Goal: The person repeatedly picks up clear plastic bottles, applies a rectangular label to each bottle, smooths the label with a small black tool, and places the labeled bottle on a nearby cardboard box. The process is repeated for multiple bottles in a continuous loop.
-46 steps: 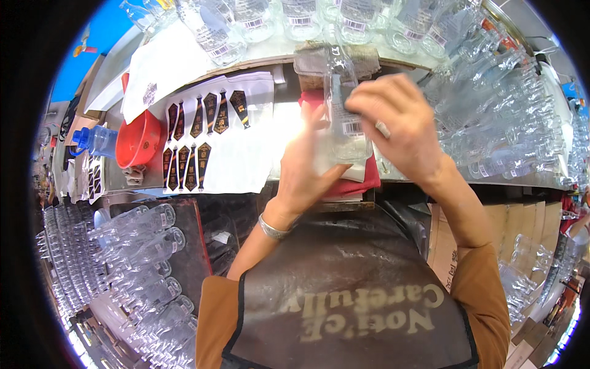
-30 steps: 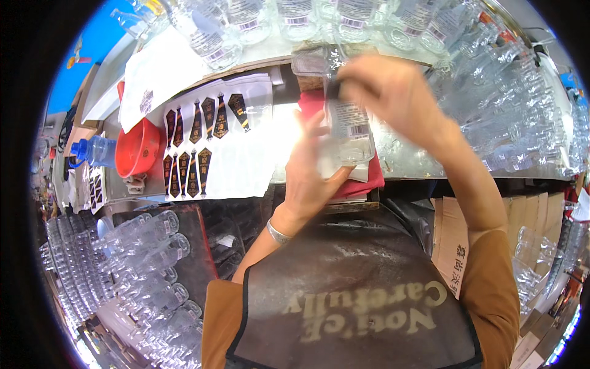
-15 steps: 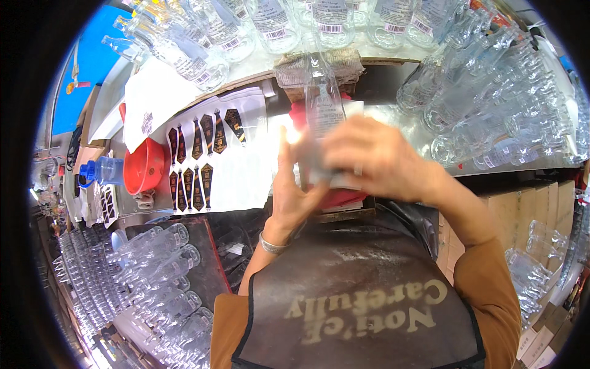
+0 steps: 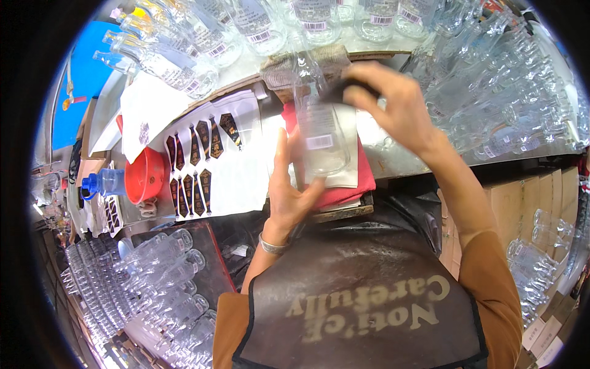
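Note:
A clear glass bottle [image 4: 326, 154] with a printed back label lies in front of me, its base toward me and its neck on a cloth-wrapped block [image 4: 335, 59]. White and red cloths [image 4: 365, 178] pad it underneath. My left hand [image 4: 289, 197] grips the bottle's lower left side, thumb near the base and fingers along the glass. Above the bottle's right shoulder, my right hand [image 4: 399, 101] is closed on a dark, flat object [image 4: 347, 91], too blurred to name. To the left, dark tie-shaped stickers [image 4: 198, 193] sit in two rows on a white sheet [image 4: 239, 178].
Many glass bottles [image 4: 252, 27] stand along the far shelf, with more [image 4: 485, 104] crowded at the right. A red bowl [image 4: 144, 175] and a blue-capped container [image 4: 104, 182] are at the left. Bottles [image 4: 166, 277] fill the lower left; cardboard boxes [image 4: 510, 215] stand lower right.
My right hand has moved up and right, away from over the bottle's middle, uncovering its label. The dark object now shows in it. My left hand stays at the bottle.

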### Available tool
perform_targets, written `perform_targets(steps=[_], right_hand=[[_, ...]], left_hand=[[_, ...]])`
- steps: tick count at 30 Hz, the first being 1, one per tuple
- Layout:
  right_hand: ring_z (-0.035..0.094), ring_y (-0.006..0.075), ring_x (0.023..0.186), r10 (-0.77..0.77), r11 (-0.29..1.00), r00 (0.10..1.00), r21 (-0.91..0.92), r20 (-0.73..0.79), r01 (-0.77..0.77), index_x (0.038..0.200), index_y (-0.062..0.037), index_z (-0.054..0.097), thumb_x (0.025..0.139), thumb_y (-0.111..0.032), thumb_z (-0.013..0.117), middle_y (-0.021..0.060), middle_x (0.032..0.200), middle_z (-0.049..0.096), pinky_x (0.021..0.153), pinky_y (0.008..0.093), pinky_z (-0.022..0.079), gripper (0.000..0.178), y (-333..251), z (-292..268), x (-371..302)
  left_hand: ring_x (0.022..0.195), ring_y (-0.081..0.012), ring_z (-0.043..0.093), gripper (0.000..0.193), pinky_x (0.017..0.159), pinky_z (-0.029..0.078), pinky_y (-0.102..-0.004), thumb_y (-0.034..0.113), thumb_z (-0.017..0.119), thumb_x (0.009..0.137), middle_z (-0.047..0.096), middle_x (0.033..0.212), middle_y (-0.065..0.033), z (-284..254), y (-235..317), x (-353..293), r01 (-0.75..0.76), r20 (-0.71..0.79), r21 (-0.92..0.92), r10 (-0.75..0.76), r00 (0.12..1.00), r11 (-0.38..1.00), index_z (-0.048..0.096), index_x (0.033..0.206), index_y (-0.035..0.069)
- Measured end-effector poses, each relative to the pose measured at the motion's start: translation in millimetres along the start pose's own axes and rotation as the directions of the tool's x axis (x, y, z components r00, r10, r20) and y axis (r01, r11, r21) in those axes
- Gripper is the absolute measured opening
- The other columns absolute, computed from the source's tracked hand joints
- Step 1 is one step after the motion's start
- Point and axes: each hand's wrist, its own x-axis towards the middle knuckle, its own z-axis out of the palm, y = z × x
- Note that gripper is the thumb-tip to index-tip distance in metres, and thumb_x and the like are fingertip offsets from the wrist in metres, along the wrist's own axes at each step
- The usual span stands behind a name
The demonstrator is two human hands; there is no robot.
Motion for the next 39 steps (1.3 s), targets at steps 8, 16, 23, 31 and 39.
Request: perform_targets(steps=[8, 16, 23, 31, 39], right_hand=[[0.067, 0.0296, 0.087, -0.283, 0.940, 0.959, -0.199, -0.003, 0.277, 0.107, -0.0068, 0.068, 0.084, -0.010, 0.071, 0.0115, 0.097, 0.070, 0.077, 0.0375, 0.055, 0.023, -14, 11, 52], [0.067, 0.0279, 0.085, -0.307, 0.943, 0.912, -0.046, 0.273, 0.331, 0.100, -0.0089, 0.067, 0.081, -0.008, 0.069, 0.0109, 0.094, 0.068, 0.076, 0.0382, 0.055, 0.018, -46, 15, 3], [0.068, 0.0189, 0.082, 0.359, 0.818, 0.932, 0.497, -0.048, -0.290, 0.101, -0.0034, 0.071, 0.095, -0.017, 0.056, 0.0104, 0.094, 0.073, 0.077, 0.0323, 0.052, 0.021, -5, -5, 54], [0.070, 0.0386, 0.077, 0.176, 0.970, 0.984, 0.161, 0.039, -0.180, 0.109, -0.0006, 0.066, 0.077, -0.041, 0.074, 0.0197, 0.082, 0.071, 0.070, 0.0424, 0.055, 0.052, -54, -36, 24], [0.066, 0.0320, 0.058, 0.257, 0.966, 0.900, 0.127, -0.353, -0.226, 0.105, -0.0068, 0.062, 0.085, -0.030, 0.073, 0.0167, 0.070, 0.067, 0.055, 0.0428, 0.051, 0.033, -124, -122, -129]], left_hand=[[0.145, -0.0327, 0.036, 0.103, 0.118, 0.029, -0.0465, -0.002, 0.068, 0.075, 0.030, 0.160, -0.0228, -12, 10, 6, 0.012, 0.061, -0.092, -0.006, 0.998, 0.996, 0.010, 0.160, 0.004], [0.132, -0.0307, 0.052, 0.061, 0.112, 0.039, -0.0414, 0.038, 0.050, 0.104, 0.050, 0.145, -0.0225, -26, 8, 57, 0.264, -0.044, -0.440, -0.314, 0.948, 0.858, 0.038, 0.149, -0.002], [0.110, -0.0196, 0.060, 0.062, 0.094, 0.047, -0.0319, 0.037, 0.071, 0.094, 0.064, 0.125, -0.0177, 12, 9, 94, 0.326, -0.032, -0.303, -0.351, 0.936, 0.895, 0.053, 0.134, -0.007], [0.120, -0.0213, 0.056, 0.058, 0.100, 0.044, -0.0324, 0.004, 0.067, 0.090, 0.056, 0.134, -0.0155, 15, 40, 37, 0.038, 0.001, -0.148, -0.038, 0.999, 0.988, 0.043, 0.142, -0.005], [0.140, -0.0393, 0.042, 0.096, 0.117, 0.028, -0.0508, 0.052, 0.068, 0.090, 0.042, 0.151, -0.0283, 39, 93, 12, -0.408, 0.198, -0.083, 0.416, 0.888, 0.909, 0.029, 0.152, -0.009]])
